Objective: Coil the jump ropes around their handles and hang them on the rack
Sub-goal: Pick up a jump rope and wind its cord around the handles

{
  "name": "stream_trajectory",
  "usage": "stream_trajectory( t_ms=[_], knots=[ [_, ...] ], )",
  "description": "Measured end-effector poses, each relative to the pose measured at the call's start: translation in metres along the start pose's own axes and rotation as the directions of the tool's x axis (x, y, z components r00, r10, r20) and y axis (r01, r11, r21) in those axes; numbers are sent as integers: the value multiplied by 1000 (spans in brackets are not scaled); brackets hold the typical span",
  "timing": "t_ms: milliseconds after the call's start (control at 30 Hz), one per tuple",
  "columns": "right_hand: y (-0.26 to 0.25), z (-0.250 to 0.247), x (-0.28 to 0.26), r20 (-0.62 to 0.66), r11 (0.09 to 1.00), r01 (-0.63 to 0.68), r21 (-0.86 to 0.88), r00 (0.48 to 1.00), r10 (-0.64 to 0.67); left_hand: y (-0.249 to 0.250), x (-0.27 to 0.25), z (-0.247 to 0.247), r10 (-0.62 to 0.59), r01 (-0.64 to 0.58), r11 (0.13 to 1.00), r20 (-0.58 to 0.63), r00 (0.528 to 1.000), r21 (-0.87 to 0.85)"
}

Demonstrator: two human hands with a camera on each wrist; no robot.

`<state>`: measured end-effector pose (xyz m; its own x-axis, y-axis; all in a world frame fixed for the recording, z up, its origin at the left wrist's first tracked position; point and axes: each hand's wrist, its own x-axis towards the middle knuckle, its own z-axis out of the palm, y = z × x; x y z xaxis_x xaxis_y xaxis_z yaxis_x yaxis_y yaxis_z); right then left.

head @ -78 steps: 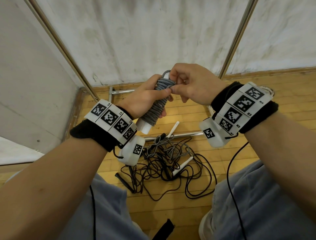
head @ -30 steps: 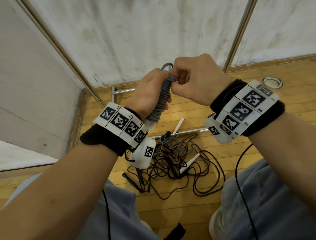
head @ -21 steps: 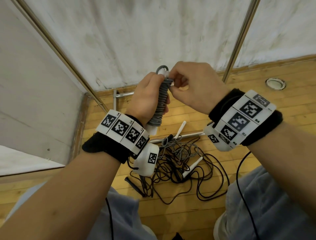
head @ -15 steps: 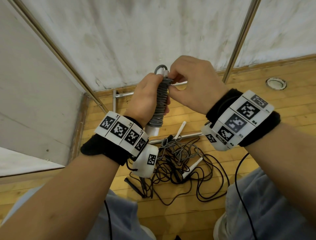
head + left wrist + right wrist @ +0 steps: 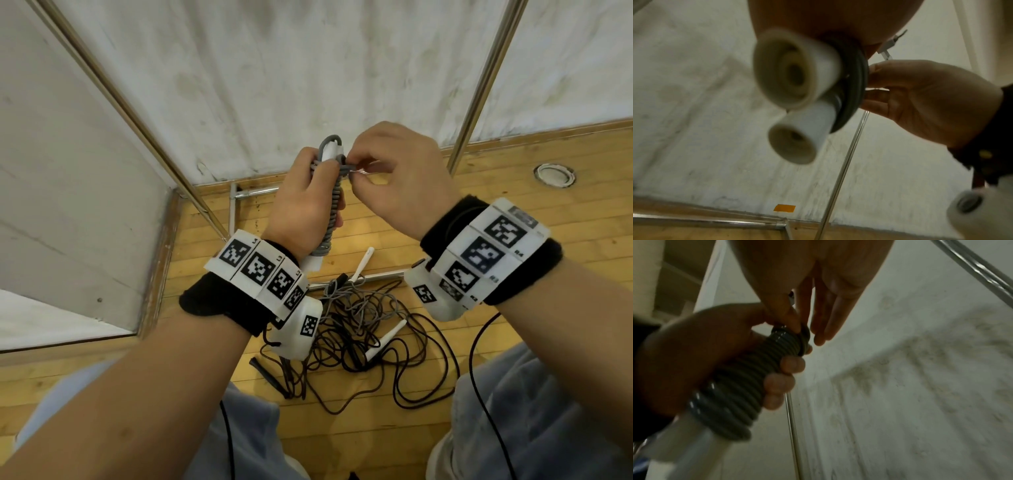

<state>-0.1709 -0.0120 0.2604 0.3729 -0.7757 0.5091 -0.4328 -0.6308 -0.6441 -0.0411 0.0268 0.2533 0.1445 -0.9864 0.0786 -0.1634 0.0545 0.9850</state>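
left hand: the left hand, at centre frame in the head view, is wrapped round a grey jump rope coiled tightly round its two white plastic handles; fingers curled closed on the coil, bundle held roughly upright.
right hand: the right hand, just right of the bundle, pinches the rope's top turns between thumb and forefinger; its other fingers hang loosely extended.
rope end: a small grey loop arches over the white handle tips at the top of the bundle.
what changed: compared with a couple of seconds ago the bundle has been raised and stood more upright, and the right hand has gone from wrapping to pinching at the very top.
meaning: coiling looks all but done; the end is probably being tucked, with hanging on the rack next.
still to do: a tangle of black and grey ropes with white and black handles lies on the floor below the hands, lower centre.
rack: slanted metal poles rise in the upper left and upper right; base bars run along the floor.
surface and room: honey-coloured wooden plank floor; scuffed white walls fill the upper frame; a round metal floor fitting sits at right.
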Motion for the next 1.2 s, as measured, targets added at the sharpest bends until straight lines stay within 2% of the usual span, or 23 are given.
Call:
stream_trajectory(
  t_ms=[100, 200, 300, 433, 533, 633, 867, 1100, 1200],
  knots=[
    [0, -6, 2, 46, 962, -212, 172, 977, 207, -4, -3, -3, 127, -125, 977, 1, 992, 175],
    [-1, -8, 2, 111, 877, -370, 307, 929, 353, -11, -3, -7, 256, -255, 897, 47, 966, 360],
    [0, -6, 1, 185, 787, -486, 381, 873, 450, -16, -1, -8, 301, -293, 820, 64, 951, 492],
    [-1, -4, 0, 325, 594, -606, 528, 791, 518, -18, -1, -9, 305, -280, 778, 52, 951, 563],
    [-2, -3, 1, 346, 538, -633, 557, 765, 543, -16, -3, -8, 325, -301, 769, 61, 944, 564],
    [-3, -3, 1, 303, 575, -629, 523, 768, 565, -15, -2, -6, 337, -301, 769, 43, 941, 563],
    [3, -4, 6, 284, 567, -642, 516, 752, 594, -16, 1, 1, 285, -215, 817, -50, 957, 535],
    [14, -9, 9, 313, 486, -697, 527, 691, 652, -8, -5, 5, 303, -243, 861, -67, 951, 448],
    [12, -6, 6, 321, 506, -645, 573, 745, 585, -6, 0, 2, 278, -203, 885, -127, 952, 420]
  ],
)
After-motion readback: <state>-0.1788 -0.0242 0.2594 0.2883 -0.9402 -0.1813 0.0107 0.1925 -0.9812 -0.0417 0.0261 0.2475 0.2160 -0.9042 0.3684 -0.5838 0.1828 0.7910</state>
